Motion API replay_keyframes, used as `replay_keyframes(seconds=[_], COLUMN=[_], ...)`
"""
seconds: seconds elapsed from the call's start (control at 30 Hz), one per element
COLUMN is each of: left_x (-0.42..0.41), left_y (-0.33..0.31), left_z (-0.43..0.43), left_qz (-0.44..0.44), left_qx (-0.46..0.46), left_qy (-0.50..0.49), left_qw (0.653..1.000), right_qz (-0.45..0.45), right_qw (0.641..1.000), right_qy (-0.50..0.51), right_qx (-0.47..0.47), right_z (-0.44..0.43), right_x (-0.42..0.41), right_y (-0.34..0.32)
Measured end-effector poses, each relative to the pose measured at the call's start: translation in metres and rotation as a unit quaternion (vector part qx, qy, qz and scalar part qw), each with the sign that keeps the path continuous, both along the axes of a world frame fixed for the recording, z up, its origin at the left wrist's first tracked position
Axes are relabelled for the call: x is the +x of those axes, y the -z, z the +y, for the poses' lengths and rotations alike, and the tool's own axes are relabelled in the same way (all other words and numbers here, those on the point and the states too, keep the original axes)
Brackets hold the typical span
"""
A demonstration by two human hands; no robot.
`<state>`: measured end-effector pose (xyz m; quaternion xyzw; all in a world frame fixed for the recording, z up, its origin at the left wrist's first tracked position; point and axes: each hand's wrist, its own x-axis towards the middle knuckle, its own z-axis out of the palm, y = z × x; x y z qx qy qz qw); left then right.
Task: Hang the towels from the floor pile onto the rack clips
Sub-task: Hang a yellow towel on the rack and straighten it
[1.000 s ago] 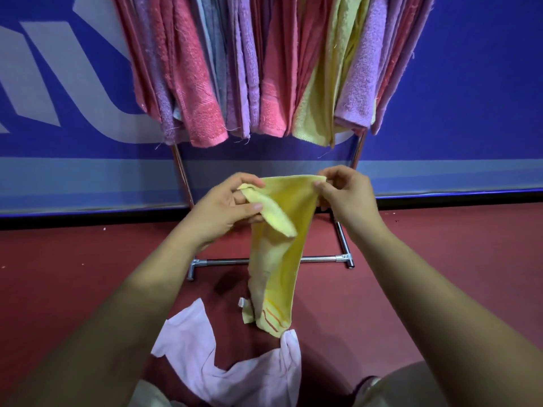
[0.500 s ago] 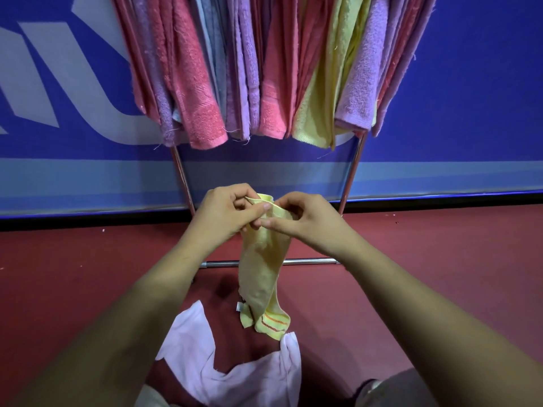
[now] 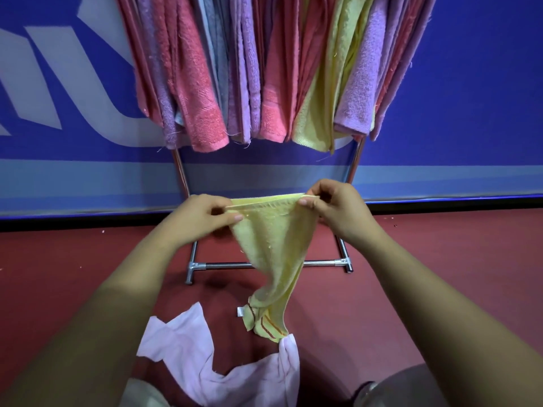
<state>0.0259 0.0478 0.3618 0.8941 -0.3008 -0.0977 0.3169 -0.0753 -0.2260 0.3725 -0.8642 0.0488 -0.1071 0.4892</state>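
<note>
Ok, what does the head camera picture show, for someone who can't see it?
Two hands, left hand and right hand, stretch the top edge of a yellow towel in front of a metal rack crowded with pink, purple and yellow hanging towels. A pale pink cloth lies on the red floor below.

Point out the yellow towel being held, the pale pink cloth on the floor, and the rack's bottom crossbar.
yellow towel (image 3: 274, 245): head view, middle of the hanging cloth.
pale pink cloth (image 3: 182, 345): head view, left flap.
bottom crossbar (image 3: 226, 264): head view, bare stretch left of the towel.
</note>
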Motion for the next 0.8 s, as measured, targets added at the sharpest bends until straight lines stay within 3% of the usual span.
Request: replay_keyframes(seconds=[0.13, 0.37, 0.67, 0.7, 0.8], left_x=[-0.008, -0.022, -0.018, -0.019, -0.023], left_y=[-0.008, -0.043, -0.228, -0.253, -0.309], left_z=[-0.007, -0.014, -0.016, -0.016, -0.014], left_qz=[0.044, 0.042, -0.065, -0.051, 0.096], left_qx=[-0.105, -0.235, -0.251, -0.287, -0.408], left_qy=[-0.008, -0.100, -0.082, -0.070, 0.019], left_qw=[0.993, 0.966, 0.962, 0.954, 0.908], right_qz=[0.020, -0.037, -0.161, -0.181, -0.178], right_qw=[0.998, 0.990, 0.972, 0.963, 0.908], right_qy=[0.001, 0.035, -0.005, -0.019, -0.128], right_qx=[0.052, 0.135, 0.173, 0.199, 0.357], right_z=[-0.006, 0.003, 0.000, 0.000, -0.003], right_x=[-0.006, -0.010, -0.001, -0.001, -0.010], right_y=[-0.001, -0.040, -0.202, -0.226, -0.286])
